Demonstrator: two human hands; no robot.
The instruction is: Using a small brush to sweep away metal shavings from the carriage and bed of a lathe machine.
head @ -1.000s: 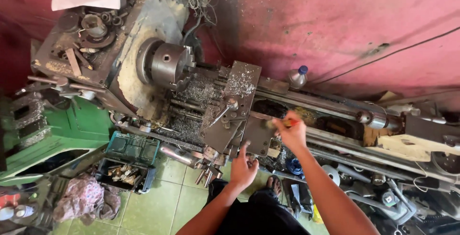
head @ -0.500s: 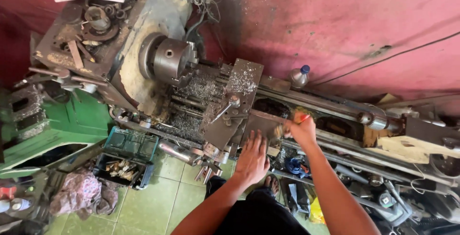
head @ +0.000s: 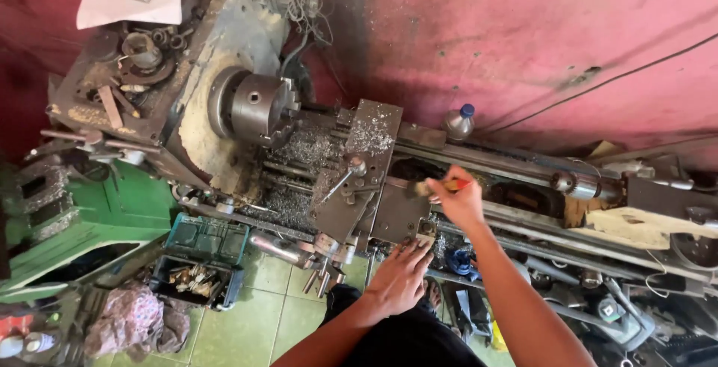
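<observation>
The right hand (head: 458, 201) is clenched round a small brush (head: 436, 186) with an orange handle, its bristles pointing to nine o'clock over the lathe (head: 299, 150) carriage (head: 378, 187). The left hand (head: 399, 277) lies flat, fingers spread and holding nothing, on the carriage's front edge, at six o'clock from the brush. Metal chips (head: 299, 146) lie heaped between carriage and chuck (head: 258, 109). A bottle (head: 458, 121) stands at twelve o'clock from the brush, and a green crate (head: 203, 258) sits on the floor at eight o'clock.
</observation>
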